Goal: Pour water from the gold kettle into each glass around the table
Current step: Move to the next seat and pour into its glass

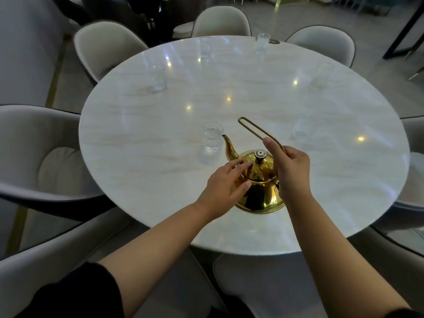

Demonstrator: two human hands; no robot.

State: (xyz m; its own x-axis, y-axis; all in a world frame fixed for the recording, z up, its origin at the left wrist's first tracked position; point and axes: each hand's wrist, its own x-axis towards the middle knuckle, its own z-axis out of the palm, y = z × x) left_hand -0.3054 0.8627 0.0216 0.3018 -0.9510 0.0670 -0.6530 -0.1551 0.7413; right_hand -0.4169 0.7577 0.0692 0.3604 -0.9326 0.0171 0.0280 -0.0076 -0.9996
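Observation:
A gold kettle (pixel 258 193) stands on the round white marble table (pixel 160 180) near its front edge, spout pointing left toward a clear glass (pixel 211 140). My right hand (pixel 291 171) grips the kettle's thin wire handle, which is swung up and back. With its fingers straight, my left hand (pixel 226 184) touches the kettle's left shoulder by the lid. Several more clear glasses stand around the table: one on the left (pixel 157 78), two at the far side (pixel 205 47) (pixel 262 43), and two faint ones on the right (pixel 321 74) (pixel 300 128).
Beige upholstered chairs ring the table: one on the left (pixel 46 161), others at the far side (pixel 221 21) and on the right (pixel 413 184). A dark metal frame (pixel 403 35) stands at the far right on the tiled floor.

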